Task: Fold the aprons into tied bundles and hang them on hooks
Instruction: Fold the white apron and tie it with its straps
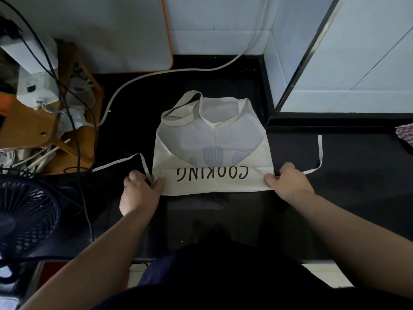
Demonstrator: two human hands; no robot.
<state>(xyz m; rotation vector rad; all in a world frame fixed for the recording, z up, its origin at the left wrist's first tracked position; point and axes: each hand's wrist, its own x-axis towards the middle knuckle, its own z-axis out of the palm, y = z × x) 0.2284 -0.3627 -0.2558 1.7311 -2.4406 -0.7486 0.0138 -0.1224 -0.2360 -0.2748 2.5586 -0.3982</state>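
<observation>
1. Apron (212, 139) corners at the near edge are held by both hands. The cream cloth lies flat on the black counter (357, 186) straight in front of the person.
2. The left hand (140, 193) pinches the near-left corner. Its thumb lies on top of the cloth and its fingers are curled beside the root of the left tie strap (125, 162).
3. The right hand (290, 182) pinches the near-right corner in the same way, thumb on top pointing inward, knuckles up. Whether its fingers go under the cloth cannot be told.
4. Both forearms reach forward from the bottom of the view, spread apart about as wide as the apron, with the wrists low over the counter.
5. Between the hands runs a folded-over strip of the apron bearing the word "COOKING", which reads upside down from the person's side.
6. Beyond the strip the sides are folded inward and the neck loop (183, 108) lies at the far end.
7. The right tie strap (320, 153) trails out from the right corner and bends away along the counter.
8. A dark fan (24, 211) stands at the left, a white cable (178, 70) curves across the far counter, and a patterned cloth (405, 135) shows at the right edge.
</observation>
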